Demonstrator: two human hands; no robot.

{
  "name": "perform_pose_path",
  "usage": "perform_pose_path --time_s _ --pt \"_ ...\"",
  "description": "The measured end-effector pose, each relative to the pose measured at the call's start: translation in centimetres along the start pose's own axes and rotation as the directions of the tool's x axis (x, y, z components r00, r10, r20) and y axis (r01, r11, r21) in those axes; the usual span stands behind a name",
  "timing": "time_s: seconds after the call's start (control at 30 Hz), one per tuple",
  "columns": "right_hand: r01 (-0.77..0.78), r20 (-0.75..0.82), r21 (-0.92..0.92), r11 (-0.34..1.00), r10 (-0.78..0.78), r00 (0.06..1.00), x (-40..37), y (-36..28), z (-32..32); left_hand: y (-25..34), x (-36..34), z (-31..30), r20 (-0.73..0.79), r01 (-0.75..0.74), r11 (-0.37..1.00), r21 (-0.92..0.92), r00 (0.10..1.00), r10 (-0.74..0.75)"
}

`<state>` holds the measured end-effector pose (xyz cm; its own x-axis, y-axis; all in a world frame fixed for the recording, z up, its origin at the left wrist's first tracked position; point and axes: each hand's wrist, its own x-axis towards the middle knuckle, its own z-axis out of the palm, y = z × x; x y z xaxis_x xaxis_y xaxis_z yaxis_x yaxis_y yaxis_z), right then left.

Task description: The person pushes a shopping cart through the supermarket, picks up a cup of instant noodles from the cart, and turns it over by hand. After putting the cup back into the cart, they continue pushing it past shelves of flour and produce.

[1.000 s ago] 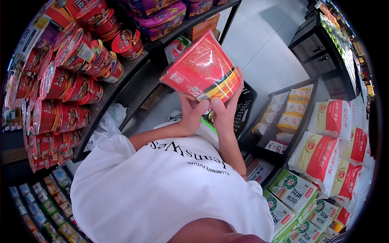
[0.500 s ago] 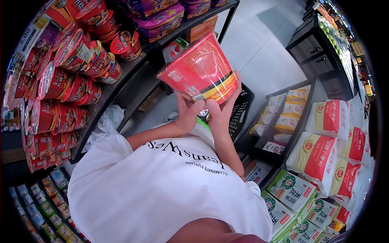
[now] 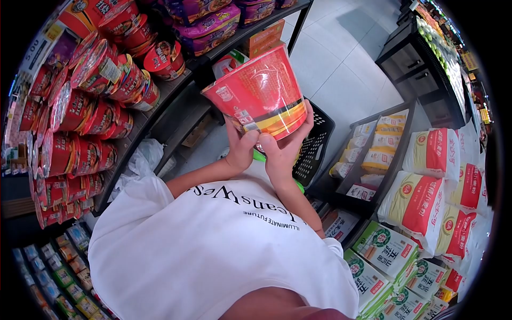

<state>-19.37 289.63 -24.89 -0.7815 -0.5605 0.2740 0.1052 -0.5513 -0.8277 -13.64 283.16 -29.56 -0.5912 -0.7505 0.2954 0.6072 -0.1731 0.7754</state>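
Observation:
A red instant noodle cup [image 3: 261, 93] in shiny wrap is held up in front of my chest, tilted, its printed side facing me. Yellow and black bands run around its narrower end, with a barcode near my left thumb. My left hand [image 3: 241, 149] grips it on the left and my right hand [image 3: 285, 144] on the right, both thumbs close together at the narrow end. Most of my fingers are hidden behind the cup. Similar red noodle cups [image 3: 80, 154] stand stacked on the shelf to the left.
A black shopping basket [image 3: 314, 144] is behind my right hand. Purple noodle packs [image 3: 208, 29] fill the upper shelf. Flour bags [image 3: 413, 202] and green-and-white boxes [image 3: 386, 250] are stacked at right. A plastic bag [image 3: 140, 162] hangs by the left shelf.
Both hands have shifted slightly left and down with the noodle cup, which has turned a little. More of the basket and of the orange box behind now shows.

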Motion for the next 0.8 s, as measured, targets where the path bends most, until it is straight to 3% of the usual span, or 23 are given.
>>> perform_pose_path --time_s 0.8 --pt "0.009 0.034 0.033 0.999 -0.010 0.999 0.38 0.22 -0.66 0.16 0.24 0.34 0.012 -0.027 0.999 0.039 1.000 0.027"
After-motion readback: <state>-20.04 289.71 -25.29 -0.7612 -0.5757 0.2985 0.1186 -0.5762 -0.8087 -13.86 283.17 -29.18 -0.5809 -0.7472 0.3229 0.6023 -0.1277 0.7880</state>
